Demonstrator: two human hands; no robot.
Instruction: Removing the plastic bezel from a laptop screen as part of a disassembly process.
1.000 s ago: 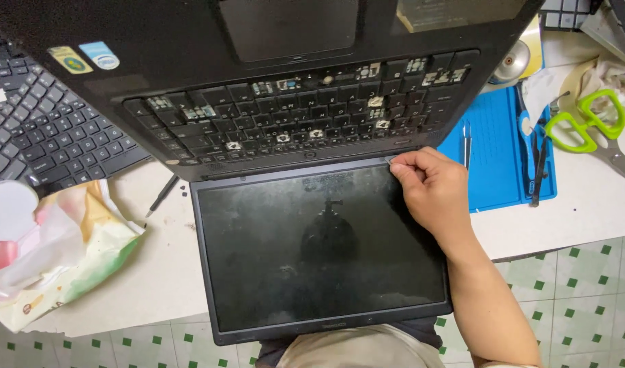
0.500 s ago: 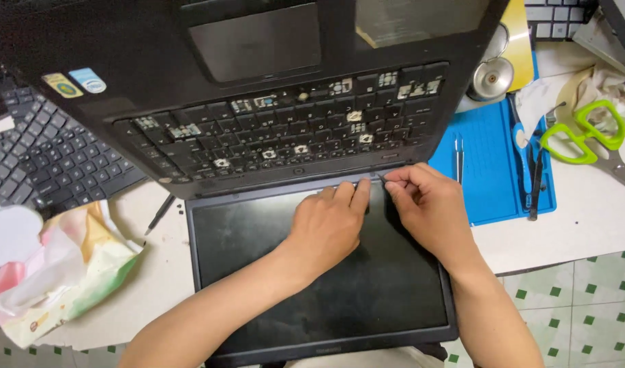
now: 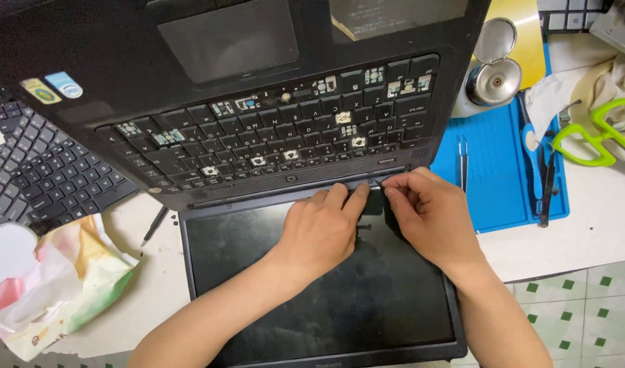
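A black laptop (image 3: 121, 136) lies opened flat on the table, its keyboard (image 3: 278, 140) with several keycaps off and its dark screen (image 3: 271, 300) toward me. My left hand (image 3: 319, 235) rests on the screen's top edge, fingertips at the hinge strip (image 3: 292, 194). My right hand (image 3: 432, 218) is beside it, thumb and forefinger pinched on the hinge strip near its right end. Both hands nearly touch each other.
A loose black keyboard (image 3: 39, 174) lies at the left. A crumpled wet-wipe pack (image 3: 53, 286) sits at lower left. A blue work mat (image 3: 503, 170) on the right carries tweezers (image 3: 464, 163), a metal dispenser (image 3: 493, 75) and pry tools; green scissors (image 3: 595, 133) lie further right.
My left hand came in from below and landed on the screen beside the right hand. The right hand shifted slightly along the hinge strip. The view moved closer.
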